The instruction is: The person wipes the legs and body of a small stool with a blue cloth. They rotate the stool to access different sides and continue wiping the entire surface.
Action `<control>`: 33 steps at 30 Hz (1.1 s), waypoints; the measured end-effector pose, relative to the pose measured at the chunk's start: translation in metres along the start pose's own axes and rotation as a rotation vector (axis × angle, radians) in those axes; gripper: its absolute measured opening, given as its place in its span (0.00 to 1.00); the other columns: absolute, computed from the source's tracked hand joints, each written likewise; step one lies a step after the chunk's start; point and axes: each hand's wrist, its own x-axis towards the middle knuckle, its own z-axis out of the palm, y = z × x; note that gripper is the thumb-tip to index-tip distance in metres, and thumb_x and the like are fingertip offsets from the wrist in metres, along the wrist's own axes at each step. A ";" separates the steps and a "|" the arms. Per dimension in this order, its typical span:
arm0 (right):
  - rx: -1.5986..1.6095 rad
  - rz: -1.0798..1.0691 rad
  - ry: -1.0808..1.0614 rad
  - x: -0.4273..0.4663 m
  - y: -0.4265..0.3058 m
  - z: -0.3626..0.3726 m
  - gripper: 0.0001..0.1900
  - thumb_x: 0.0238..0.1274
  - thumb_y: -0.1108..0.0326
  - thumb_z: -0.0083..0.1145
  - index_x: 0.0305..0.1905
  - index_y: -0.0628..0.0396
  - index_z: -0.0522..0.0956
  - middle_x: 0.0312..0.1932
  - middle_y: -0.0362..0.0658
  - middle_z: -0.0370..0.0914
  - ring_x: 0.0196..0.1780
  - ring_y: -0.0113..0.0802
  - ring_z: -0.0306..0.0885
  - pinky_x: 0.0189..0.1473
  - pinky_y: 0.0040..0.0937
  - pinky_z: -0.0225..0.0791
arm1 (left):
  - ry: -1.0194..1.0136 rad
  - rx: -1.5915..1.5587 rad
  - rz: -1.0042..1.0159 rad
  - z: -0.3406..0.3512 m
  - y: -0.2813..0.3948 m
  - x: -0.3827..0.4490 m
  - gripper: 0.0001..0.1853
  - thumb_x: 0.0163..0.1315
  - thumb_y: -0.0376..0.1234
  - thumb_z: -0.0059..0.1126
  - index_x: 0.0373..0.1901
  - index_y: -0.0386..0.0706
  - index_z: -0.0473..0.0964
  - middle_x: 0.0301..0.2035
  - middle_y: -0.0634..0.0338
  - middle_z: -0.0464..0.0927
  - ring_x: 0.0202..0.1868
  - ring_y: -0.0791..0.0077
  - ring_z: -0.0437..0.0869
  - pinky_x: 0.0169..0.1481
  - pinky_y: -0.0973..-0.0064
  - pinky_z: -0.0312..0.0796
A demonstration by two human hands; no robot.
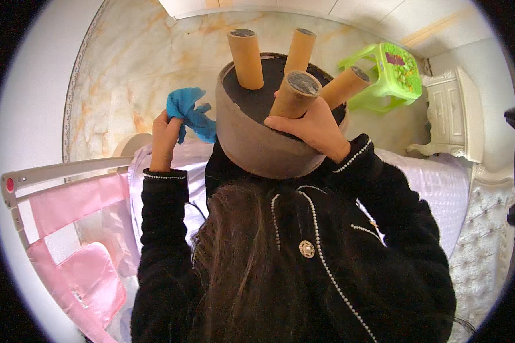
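A round upholstered stool [262, 128] lies upside down on the lap, its dark underside up and four tan cylindrical legs pointing upward. My right hand [311, 128] grips the near leg [292, 100] low down, with the thumb across its front. Another leg [246, 60] stands at the left of the underside, one [300, 49] at the back and one [345, 85] at the right. Left of the stool, my left hand [166, 133] pinches a crumpled blue cloth [191, 113], whose loose end hangs against or close to the stool's side.
A bright green plastic stool [384, 81] stands on the marble-patterned floor at the upper right, near a white carved cabinet [448, 111]. A bed with a pale lilac sheet [429, 188] lies beneath the person. A pink bed rail [73, 197] runs along the left; a tufted headboard [480, 231] is at right.
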 end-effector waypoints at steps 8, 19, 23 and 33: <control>0.067 0.033 0.004 0.017 -0.006 -0.033 0.17 0.55 0.67 0.66 0.48 0.60 0.76 0.47 0.45 0.81 0.51 0.33 0.79 0.56 0.33 0.72 | 0.126 -0.112 -0.011 -0.009 -0.017 -0.006 0.12 0.65 0.39 0.57 0.41 0.39 0.77 0.26 0.65 0.76 0.24 0.83 0.71 0.25 0.82 0.62; 0.497 -0.136 0.451 -0.013 0.031 -0.105 0.18 0.70 0.54 0.48 0.49 0.57 0.78 0.46 0.42 0.81 0.51 0.34 0.77 0.55 0.37 0.72 | 0.140 -0.115 0.164 0.013 0.014 0.023 0.13 0.66 0.34 0.54 0.46 0.35 0.77 0.31 0.61 0.79 0.35 0.79 0.78 0.35 0.80 0.70; 0.962 0.007 0.339 -0.023 0.060 -0.107 0.21 0.68 0.50 0.48 0.52 0.55 0.79 0.53 0.44 0.81 0.54 0.41 0.77 0.58 0.43 0.70 | 0.247 0.003 0.538 0.045 0.063 0.030 0.13 0.62 0.33 0.57 0.46 0.36 0.76 0.45 0.51 0.79 0.48 0.62 0.82 0.50 0.70 0.74; 1.026 0.073 0.264 -0.035 0.091 -0.110 0.26 0.67 0.47 0.47 0.57 0.55 0.77 0.60 0.46 0.78 0.61 0.44 0.74 0.64 0.46 0.66 | -0.069 0.203 1.240 0.163 0.146 -0.036 0.21 0.44 0.31 0.65 0.44 0.44 0.77 0.51 0.45 0.75 0.57 0.45 0.76 0.66 0.57 0.65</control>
